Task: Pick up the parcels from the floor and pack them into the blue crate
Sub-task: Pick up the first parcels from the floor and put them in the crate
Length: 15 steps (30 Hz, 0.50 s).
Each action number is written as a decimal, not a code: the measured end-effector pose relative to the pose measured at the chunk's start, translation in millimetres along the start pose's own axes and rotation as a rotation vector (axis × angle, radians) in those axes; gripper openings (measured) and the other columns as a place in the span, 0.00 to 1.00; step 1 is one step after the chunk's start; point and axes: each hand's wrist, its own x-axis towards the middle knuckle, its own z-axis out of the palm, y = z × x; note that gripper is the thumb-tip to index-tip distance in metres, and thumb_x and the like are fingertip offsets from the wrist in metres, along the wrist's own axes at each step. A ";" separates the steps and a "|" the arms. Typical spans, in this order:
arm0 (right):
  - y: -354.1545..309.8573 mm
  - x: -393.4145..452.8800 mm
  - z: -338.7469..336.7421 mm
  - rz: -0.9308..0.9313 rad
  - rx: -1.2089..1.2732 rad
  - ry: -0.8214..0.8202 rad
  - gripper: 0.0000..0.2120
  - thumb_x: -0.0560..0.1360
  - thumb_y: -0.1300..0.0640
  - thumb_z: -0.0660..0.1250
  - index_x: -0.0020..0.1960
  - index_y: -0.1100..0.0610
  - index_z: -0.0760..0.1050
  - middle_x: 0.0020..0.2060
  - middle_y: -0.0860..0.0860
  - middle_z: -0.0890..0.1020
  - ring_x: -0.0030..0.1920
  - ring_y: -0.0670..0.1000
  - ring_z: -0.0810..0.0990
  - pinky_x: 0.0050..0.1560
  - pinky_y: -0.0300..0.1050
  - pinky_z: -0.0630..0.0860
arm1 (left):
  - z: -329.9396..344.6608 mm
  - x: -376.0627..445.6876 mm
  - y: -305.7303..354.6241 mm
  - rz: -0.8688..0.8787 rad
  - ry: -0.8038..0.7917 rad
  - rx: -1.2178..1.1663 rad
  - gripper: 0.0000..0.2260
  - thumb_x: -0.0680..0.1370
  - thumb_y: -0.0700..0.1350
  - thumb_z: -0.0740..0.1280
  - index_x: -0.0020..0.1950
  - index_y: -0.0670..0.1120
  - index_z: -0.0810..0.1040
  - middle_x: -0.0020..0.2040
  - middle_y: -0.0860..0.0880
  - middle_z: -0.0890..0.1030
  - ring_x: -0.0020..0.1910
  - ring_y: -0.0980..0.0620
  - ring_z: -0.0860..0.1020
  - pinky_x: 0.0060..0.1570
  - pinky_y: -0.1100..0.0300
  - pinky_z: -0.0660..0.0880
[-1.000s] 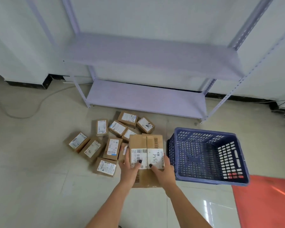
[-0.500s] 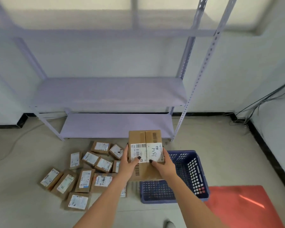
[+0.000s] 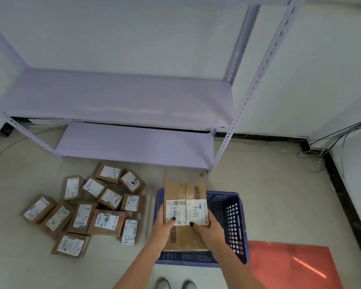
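A large brown cardboard parcel (image 3: 184, 193) with a white label marked "134" is held above the blue crate (image 3: 234, 224). My left hand (image 3: 162, 227) grips its left near side. My right hand (image 3: 209, 230) grips its right near side, thumbs on top. The parcel covers most of the crate's left half. Several small brown parcels (image 3: 83, 211) with white labels lie in a cluster on the floor to the left of the crate.
A pale purple metal shelf rack (image 3: 133, 105) stands against the wall behind the parcels. A red mat (image 3: 292, 265) lies right of the crate. Cables (image 3: 329, 142) run along the right wall. My shoes (image 3: 173, 283) show at the bottom edge.
Both hands have carried the large parcel from the floor beside the small parcels rightward to above the blue crate. The view has shifted as I stood up.
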 end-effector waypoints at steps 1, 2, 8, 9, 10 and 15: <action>14.8 16.5 6.5 0.032 -0.013 -0.003 0.32 0.70 0.52 0.72 0.71 0.48 0.63 0.61 0.49 0.78 0.60 0.52 0.76 0.62 0.51 0.74 | 6.5 16.4 -16.1 -0.032 0.003 0.006 0.29 0.78 0.38 0.61 0.75 0.53 0.54 0.67 0.48 0.72 0.55 0.53 0.71 0.55 0.55 0.69; 30.1 34.6 14.1 0.069 -0.024 -0.007 0.33 0.70 0.51 0.72 0.72 0.48 0.62 0.61 0.48 0.78 0.60 0.52 0.76 0.62 0.49 0.74 | 13.4 35.9 -33.5 -0.059 0.009 0.001 0.29 0.78 0.36 0.61 0.75 0.52 0.54 0.65 0.48 0.73 0.52 0.53 0.71 0.53 0.55 0.69; 120.8 153.5 72.4 0.221 -0.026 -0.051 0.40 0.69 0.46 0.73 0.75 0.48 0.56 0.68 0.48 0.72 0.66 0.52 0.72 0.67 0.44 0.68 | 38.1 152.0 -144.8 -0.118 0.048 0.172 0.27 0.80 0.39 0.58 0.76 0.49 0.50 0.70 0.46 0.69 0.48 0.58 0.75 0.50 0.65 0.71; 135.6 174.6 84.1 0.226 -0.028 -0.050 0.40 0.69 0.46 0.72 0.75 0.48 0.56 0.69 0.48 0.72 0.67 0.53 0.71 0.67 0.44 0.68 | 40.5 172.0 -162.5 -0.112 0.059 0.187 0.27 0.80 0.40 0.58 0.76 0.49 0.50 0.73 0.46 0.66 0.58 0.52 0.75 0.58 0.60 0.70; 150.8 196.7 96.3 0.227 -0.032 -0.046 0.40 0.69 0.47 0.72 0.75 0.48 0.56 0.69 0.48 0.71 0.67 0.53 0.71 0.67 0.44 0.68 | 43.2 192.8 -180.1 -0.114 0.067 0.212 0.27 0.80 0.40 0.57 0.76 0.49 0.49 0.74 0.48 0.63 0.66 0.49 0.71 0.64 0.58 0.65; 207.6 296.1 155.3 0.178 -0.090 -0.046 0.38 0.71 0.48 0.71 0.75 0.47 0.55 0.69 0.48 0.71 0.65 0.53 0.73 0.61 0.43 0.71 | 55.7 288.2 -253.1 -0.123 0.136 0.243 0.27 0.81 0.38 0.55 0.77 0.47 0.46 0.75 0.47 0.62 0.70 0.46 0.67 0.64 0.57 0.65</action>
